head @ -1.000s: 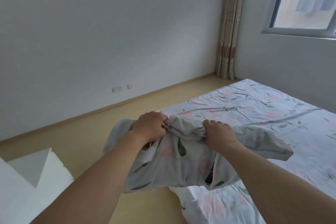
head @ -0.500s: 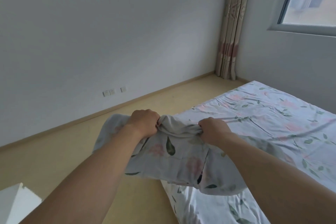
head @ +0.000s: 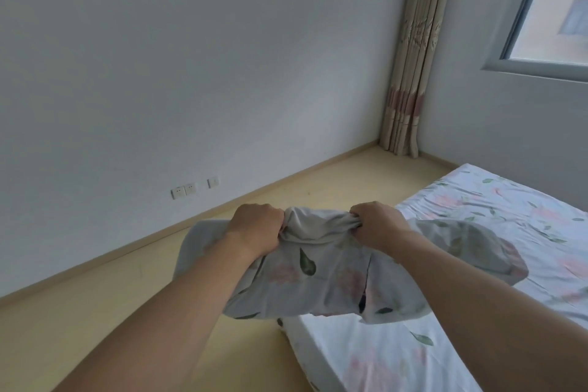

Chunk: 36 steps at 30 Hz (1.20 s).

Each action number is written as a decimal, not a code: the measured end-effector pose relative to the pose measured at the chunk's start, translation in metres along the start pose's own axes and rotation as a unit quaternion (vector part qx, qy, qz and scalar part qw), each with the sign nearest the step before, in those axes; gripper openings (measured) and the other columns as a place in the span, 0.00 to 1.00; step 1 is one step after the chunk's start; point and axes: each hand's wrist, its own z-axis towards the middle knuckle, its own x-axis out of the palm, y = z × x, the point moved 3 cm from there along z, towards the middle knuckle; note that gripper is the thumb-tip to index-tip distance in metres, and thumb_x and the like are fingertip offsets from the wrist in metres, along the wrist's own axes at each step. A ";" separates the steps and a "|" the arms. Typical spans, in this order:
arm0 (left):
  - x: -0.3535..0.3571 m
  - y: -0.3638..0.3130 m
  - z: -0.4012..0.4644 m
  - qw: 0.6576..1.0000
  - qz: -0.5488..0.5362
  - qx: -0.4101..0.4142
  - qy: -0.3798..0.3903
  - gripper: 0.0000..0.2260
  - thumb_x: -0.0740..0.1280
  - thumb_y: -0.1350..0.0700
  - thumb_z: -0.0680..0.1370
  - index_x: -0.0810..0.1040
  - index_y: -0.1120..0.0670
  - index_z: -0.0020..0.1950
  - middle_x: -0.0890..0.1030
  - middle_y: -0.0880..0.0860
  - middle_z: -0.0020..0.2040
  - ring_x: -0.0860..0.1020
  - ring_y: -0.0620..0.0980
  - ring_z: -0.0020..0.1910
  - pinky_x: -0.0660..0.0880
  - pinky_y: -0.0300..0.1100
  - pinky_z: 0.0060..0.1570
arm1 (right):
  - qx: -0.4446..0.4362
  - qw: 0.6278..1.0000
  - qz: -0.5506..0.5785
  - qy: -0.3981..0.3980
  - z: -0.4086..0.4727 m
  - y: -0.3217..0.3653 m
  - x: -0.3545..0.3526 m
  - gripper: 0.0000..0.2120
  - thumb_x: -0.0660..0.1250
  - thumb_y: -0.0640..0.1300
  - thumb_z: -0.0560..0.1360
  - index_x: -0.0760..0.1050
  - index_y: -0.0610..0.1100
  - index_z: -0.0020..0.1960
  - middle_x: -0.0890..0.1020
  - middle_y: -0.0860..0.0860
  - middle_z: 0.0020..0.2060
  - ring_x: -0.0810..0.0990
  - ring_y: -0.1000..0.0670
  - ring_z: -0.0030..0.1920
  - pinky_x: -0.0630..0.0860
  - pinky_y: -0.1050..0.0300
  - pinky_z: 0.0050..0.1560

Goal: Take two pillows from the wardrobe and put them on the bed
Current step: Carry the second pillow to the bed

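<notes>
A floral pillow (head: pixel 321 280) in a pale grey case with pink flowers and green leaves hangs in the air over the near left corner of the bed (head: pixel 509 232). My left hand (head: pixel 256 227) grips its bunched top edge on the left. My right hand (head: pixel 378 221) grips the same edge on the right. The pillow's right end overlaps the bed's sheet, which has the same floral print. No second pillow is visible, and the wardrobe is out of view.
Pale wooden floor (head: pixel 95 312) lies to the left of the bed. A white wall with sockets (head: pixel 191 189) runs behind it. A striped curtain (head: pixel 410 73) hangs in the corner beside a window (head: pixel 553 9).
The view has swung left and forward; the white object at the lower left has left the frame. Both hands keep their grip, and the pillow has moved over the bed's corner.
</notes>
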 end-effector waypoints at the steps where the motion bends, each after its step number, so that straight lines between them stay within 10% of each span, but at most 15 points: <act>1: 0.006 0.020 0.012 1.000 0.008 0.008 -0.002 0.05 0.60 0.59 0.72 0.74 0.52 0.45 0.80 0.52 0.45 0.79 0.55 0.42 0.68 0.44 0.37 | 0.005 1.000 -0.005 0.002 0.022 0.013 0.000 0.06 0.62 0.40 0.68 0.68 0.46 0.33 0.80 0.48 0.36 0.79 0.44 0.39 0.69 0.58 0.36; 36: 0.118 0.414 0.706 0.969 0.054 0.223 -0.087 0.13 0.56 0.62 0.76 0.78 0.52 0.53 0.81 0.53 0.52 0.79 0.55 0.49 0.68 0.44 0.41 | 0.235 0.972 -0.004 -0.030 0.699 0.050 0.062 0.09 0.64 0.44 0.67 0.67 0.49 0.30 0.74 0.54 0.30 0.75 0.47 0.35 0.59 0.61 0.26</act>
